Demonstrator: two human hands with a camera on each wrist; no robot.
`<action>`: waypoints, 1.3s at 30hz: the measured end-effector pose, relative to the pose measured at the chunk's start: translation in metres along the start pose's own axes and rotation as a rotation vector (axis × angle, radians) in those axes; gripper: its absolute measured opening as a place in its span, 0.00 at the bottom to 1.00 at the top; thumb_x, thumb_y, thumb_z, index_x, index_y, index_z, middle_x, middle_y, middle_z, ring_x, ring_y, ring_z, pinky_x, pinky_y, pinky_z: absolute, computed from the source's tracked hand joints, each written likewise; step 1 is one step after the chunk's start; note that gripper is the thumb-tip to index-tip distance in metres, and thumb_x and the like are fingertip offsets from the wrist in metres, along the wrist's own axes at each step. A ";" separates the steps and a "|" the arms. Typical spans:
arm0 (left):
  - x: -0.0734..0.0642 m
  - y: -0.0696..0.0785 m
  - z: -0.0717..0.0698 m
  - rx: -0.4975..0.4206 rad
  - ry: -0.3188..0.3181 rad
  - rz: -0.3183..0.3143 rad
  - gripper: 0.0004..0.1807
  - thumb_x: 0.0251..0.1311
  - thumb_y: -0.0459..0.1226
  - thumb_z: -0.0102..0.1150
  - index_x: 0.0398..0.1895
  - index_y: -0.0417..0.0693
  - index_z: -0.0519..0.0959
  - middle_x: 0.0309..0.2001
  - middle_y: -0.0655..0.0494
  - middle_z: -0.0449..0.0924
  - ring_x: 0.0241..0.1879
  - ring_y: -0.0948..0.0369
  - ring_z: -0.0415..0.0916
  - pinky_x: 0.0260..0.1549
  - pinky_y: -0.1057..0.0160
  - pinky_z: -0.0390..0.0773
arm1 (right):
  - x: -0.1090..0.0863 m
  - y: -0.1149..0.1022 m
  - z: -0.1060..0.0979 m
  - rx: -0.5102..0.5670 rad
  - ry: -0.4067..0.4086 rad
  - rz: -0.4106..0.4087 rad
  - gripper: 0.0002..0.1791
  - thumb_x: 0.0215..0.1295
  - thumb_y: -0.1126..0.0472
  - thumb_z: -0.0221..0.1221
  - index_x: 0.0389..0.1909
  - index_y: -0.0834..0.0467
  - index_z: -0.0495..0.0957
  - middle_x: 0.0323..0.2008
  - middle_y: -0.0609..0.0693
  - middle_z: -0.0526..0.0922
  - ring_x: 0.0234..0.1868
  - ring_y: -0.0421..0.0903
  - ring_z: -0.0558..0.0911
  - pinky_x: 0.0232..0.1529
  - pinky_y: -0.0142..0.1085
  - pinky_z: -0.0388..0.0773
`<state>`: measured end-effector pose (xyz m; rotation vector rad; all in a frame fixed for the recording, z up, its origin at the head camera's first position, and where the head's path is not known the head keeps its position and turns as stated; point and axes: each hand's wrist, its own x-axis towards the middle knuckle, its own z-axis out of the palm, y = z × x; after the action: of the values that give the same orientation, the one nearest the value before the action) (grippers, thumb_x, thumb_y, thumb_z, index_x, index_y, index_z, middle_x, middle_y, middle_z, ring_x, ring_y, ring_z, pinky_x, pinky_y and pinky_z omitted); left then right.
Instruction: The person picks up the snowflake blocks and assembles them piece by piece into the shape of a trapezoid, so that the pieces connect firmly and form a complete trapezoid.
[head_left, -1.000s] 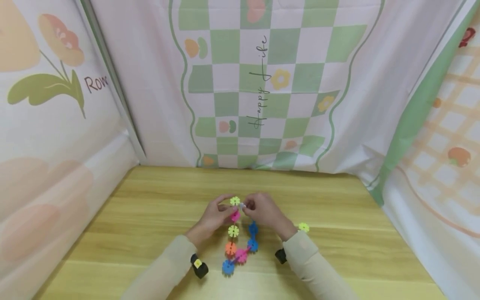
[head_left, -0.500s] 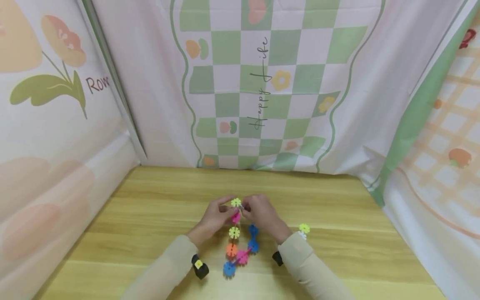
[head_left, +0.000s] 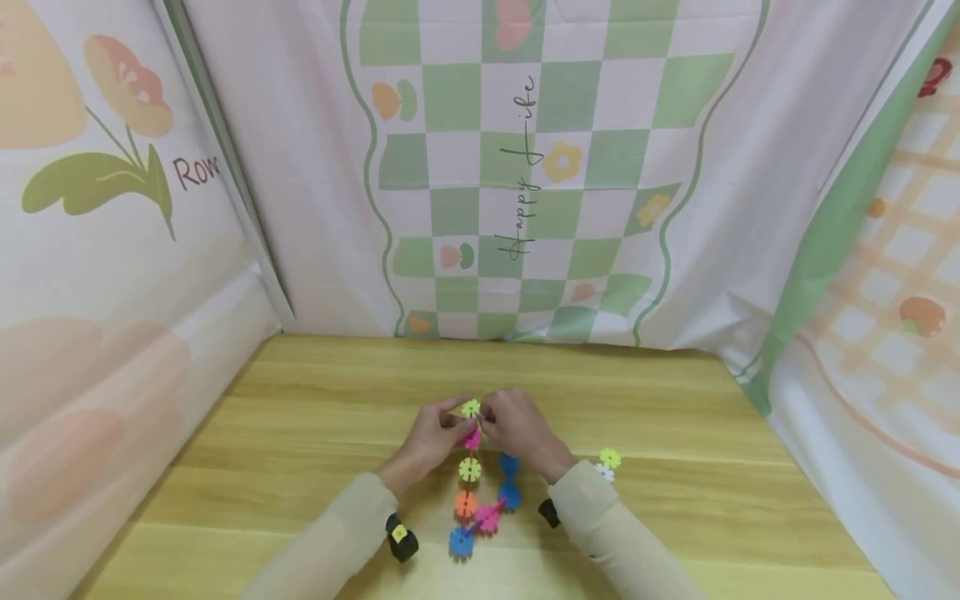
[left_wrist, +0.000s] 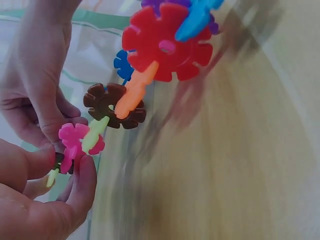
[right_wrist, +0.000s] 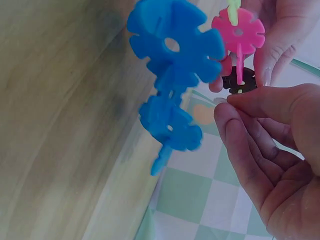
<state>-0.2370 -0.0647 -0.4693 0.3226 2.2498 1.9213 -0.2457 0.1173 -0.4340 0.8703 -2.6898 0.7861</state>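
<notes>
A bent chain of interlocking snowflake discs hangs between my hands and my body in the head view. It includes a yellow-green disc (head_left: 470,470), an orange disc (head_left: 465,503) and a blue disc (head_left: 461,542). My left hand (head_left: 429,435) pinches the chain's far end near a pink disc (left_wrist: 75,137) and a dark disc beside it. Just past its thumb is the yellow-green end disc (head_left: 471,408). My right hand (head_left: 517,423) pinches a small whitish disc (right_wrist: 220,100), mostly hidden by fingertips, close against that end. Blue discs (right_wrist: 175,45) hang near my right hand.
A loose yellow-green disc (head_left: 610,457) and a white disc (head_left: 604,472) lie on the wooden table (head_left: 337,375), right of my right forearm. Patterned curtains (head_left: 510,200) enclose the table at the back and both sides.
My right hand has shifted slightly left, bringing the whitish disc against the chain's end. Its sleeve moved left too, uncovering the white disc on the table. My left hand stays nearly still.
</notes>
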 end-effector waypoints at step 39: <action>-0.010 -0.017 -0.043 -0.124 -0.022 -0.171 0.30 0.74 0.37 0.62 0.73 0.38 0.66 0.53 0.35 0.86 0.42 0.60 0.87 0.48 0.58 0.89 | -0.118 0.128 -0.100 0.070 -0.311 0.303 0.11 0.59 0.68 0.73 0.41 0.61 0.83 0.35 0.50 0.85 0.38 0.43 0.80 0.38 0.32 0.80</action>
<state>-0.2398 -0.1105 -0.4796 0.1300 2.0595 1.9455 -0.2233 0.3167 -0.4454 0.6524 -3.1381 0.8734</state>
